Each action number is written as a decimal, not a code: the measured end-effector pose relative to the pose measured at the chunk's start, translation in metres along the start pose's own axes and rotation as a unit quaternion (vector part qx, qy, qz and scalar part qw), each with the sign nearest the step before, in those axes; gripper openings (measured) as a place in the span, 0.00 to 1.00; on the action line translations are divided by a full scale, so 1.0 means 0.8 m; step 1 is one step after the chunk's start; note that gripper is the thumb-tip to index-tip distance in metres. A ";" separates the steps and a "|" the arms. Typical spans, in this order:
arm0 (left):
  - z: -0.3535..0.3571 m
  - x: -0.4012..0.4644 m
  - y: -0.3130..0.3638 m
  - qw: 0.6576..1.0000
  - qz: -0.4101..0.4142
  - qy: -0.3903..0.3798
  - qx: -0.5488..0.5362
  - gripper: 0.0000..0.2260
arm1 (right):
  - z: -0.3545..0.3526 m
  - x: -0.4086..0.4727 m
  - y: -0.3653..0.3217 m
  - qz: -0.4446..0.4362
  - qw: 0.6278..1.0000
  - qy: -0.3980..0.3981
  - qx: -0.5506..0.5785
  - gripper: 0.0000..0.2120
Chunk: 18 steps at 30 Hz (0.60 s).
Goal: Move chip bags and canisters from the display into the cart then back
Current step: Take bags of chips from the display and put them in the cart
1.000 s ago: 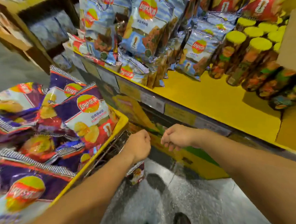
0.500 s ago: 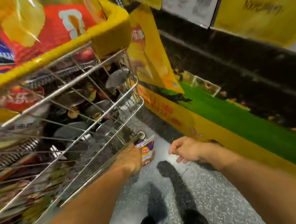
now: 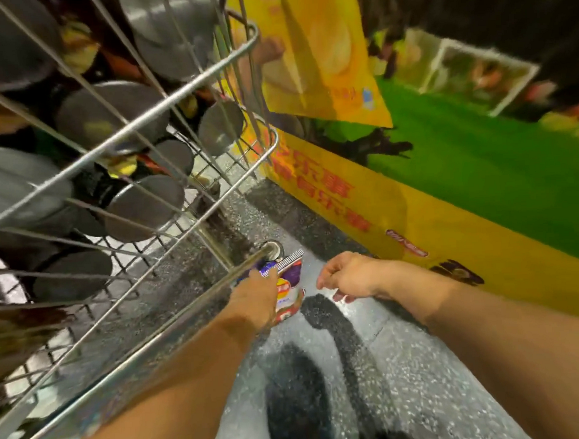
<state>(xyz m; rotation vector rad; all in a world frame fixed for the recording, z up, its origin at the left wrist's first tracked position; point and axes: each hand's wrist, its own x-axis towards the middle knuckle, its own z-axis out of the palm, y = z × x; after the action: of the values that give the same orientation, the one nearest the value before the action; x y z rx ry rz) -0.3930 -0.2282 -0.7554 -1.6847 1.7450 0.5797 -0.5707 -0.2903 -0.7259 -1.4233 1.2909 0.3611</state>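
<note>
Down by the silver wire cart (image 3: pixel 163 148), left hand (image 3: pixel 257 296) gripping a small purple chip bag (image 3: pixel 290 286), right hand (image 3: pixel 350 276) beside it, fingers loosely curled, holding nothing.

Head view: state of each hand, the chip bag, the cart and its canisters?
left hand: low by the floor, gripping the chip bag
right hand: beside the bag, fingers loosely curled, holding nothing
chip bag: small, purple, outside the cart, near the floor
cart: wire basket, loaded
canisters: inside the cart, round ends facing the camera
</note>
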 end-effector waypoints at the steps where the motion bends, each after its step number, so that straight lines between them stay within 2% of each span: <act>1: -0.007 -0.001 0.001 1.000 -0.020 0.020 -0.006 0.31 | 0.000 -0.001 0.000 -0.005 1.000 0.005 -0.009 0.11; 3: -0.014 -0.005 0.004 0.999 -0.038 0.026 -0.025 0.28 | -0.001 -0.011 0.000 0.008 1.000 0.014 -0.008 0.10; 5: -0.036 -0.024 0.006 0.999 -0.030 0.025 -0.024 0.19 | -0.008 -0.031 -0.003 0.004 0.999 0.026 -0.028 0.11; 7: -0.061 -0.051 0.004 0.999 0.005 0.045 -0.025 0.14 | -0.025 -0.070 -0.016 0.008 0.997 0.034 -0.068 0.14; 8: -0.076 -0.066 0.003 0.997 0.024 0.070 -0.029 0.12 | -0.034 -0.093 -0.025 0.017 0.995 0.041 -0.089 0.20; 10: -0.120 -0.101 0.001 0.986 0.075 0.133 -0.065 0.09 | -0.055 -0.140 -0.045 0.043 0.990 0.068 -0.119 0.39; 12: -0.178 -0.143 -0.001 0.972 0.113 0.153 -0.137 0.13 | -0.081 -0.198 -0.070 0.078 0.986 0.076 -0.124 0.53; 14: -0.229 -0.182 -0.003 0.955 0.152 0.158 -0.200 0.20 | -0.105 -0.257 -0.093 0.095 0.989 0.046 -0.102 0.59; 15: -0.255 -0.205 -0.004 0.950 0.159 0.168 -0.211 0.21 | -0.118 -0.286 -0.106 0.092 0.993 0.025 -0.067 0.54; 16: -0.278 -0.226 -0.004 0.947 0.154 0.173 -0.223 0.21 | -0.127 -0.310 -0.117 0.081 0.996 0.019 -0.014 0.42; 18: -0.324 -0.268 -0.006 0.943 0.141 0.177 -0.245 0.19 | -0.141 -0.358 -0.142 0.054 0.995 0.021 0.082 0.11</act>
<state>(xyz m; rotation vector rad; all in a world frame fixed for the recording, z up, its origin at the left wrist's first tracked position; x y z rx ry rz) -0.4293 -0.2579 -0.4225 -1.9773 2.2631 0.9500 -0.6255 -0.2709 -0.4033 -1.2316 1.4032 0.2912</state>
